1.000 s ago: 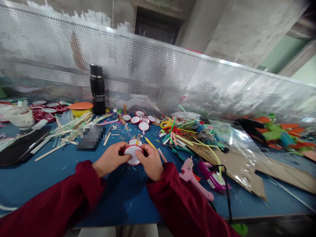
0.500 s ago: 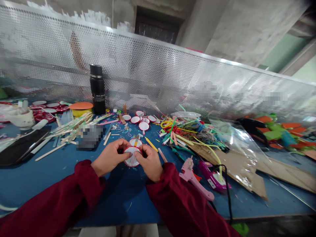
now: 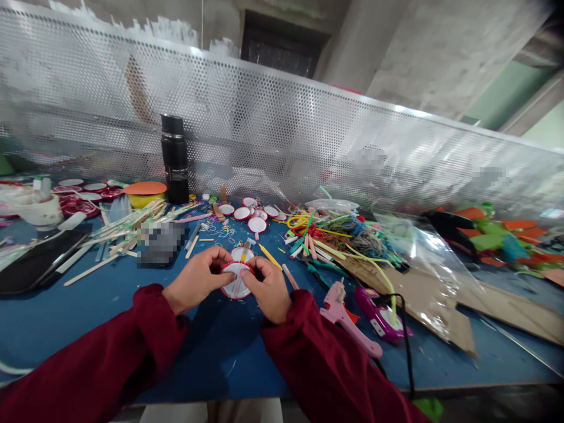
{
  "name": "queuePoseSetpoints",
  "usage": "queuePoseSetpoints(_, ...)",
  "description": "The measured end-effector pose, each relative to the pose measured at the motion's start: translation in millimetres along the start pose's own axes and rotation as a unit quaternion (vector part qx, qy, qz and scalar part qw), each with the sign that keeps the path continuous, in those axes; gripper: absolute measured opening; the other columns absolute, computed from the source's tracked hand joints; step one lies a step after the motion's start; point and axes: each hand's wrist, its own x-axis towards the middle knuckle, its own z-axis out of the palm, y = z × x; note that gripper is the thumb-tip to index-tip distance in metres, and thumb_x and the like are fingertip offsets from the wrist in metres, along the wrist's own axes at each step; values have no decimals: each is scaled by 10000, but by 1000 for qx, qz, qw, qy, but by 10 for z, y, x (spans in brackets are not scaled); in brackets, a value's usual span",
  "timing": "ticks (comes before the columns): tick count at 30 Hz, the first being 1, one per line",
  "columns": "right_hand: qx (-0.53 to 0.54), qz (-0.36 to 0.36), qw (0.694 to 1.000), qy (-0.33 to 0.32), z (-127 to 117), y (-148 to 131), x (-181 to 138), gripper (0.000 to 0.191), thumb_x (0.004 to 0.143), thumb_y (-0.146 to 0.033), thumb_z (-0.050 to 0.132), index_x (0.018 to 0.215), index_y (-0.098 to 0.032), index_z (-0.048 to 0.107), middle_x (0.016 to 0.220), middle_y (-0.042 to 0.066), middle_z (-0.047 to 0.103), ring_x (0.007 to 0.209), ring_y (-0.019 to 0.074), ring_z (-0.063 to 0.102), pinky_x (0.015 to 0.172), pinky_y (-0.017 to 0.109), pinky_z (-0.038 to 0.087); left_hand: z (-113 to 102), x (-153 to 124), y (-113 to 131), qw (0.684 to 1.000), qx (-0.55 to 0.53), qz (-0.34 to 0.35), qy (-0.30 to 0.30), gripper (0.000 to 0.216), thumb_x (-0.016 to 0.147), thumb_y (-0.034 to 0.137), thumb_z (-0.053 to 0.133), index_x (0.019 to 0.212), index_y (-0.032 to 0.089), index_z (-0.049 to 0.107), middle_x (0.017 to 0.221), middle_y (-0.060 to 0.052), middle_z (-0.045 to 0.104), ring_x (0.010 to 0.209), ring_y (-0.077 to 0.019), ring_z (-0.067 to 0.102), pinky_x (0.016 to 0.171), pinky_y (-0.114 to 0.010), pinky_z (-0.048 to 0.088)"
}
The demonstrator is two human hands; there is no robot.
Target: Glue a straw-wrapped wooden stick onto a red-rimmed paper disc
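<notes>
Both hands pinch one small round white disc with a red rim [image 3: 237, 281] just above the blue table [image 3: 220, 352]. My left hand [image 3: 198, 282] grips its left edge with curled fingers. My right hand [image 3: 268, 288] grips its right edge, thumb on the face. A thin stick seems to cross the disc's face. Right behind it lies a second red-rimmed disc [image 3: 242, 254]. Dark red sleeves cover both of my arms.
A pink glue gun [image 3: 348, 320] and a purple one [image 3: 379, 314] lie to the right, beside cardboard [image 3: 423, 299] and a plastic bag [image 3: 418, 247]. Straws and cords [image 3: 339, 232], more discs [image 3: 253, 214], wooden sticks [image 3: 118, 235], a black flask [image 3: 174, 158], a perforated metal screen [image 3: 282, 129] stand behind.
The disc and both hands have risen very slightly; the fingers have shifted a little on its rim. Nothing else on the table has moved.
</notes>
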Motion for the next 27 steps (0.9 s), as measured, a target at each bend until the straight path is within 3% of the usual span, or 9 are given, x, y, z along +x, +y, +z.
queuePoseSetpoints(15,-47,-9,999,12,-6,-8,0,186,770,-353,597,669,-204,551,612,-41,501,589,116,436,559,246,377,48,5,-41,999,-49,-6,-9,234,709,248,720,894,169,601,801,21,632,715,-132,588,673,-265,468)
queuePoseSetpoints(27,-50,-17,999,7,-3,-73,-14,200,767,-357,594,653,-203,536,600,-48,477,577,109,411,558,252,350,9,20,-80,1000,-4,8,-7,243,703,233,713,908,178,594,801,19,631,699,-129,562,653,-261,439)
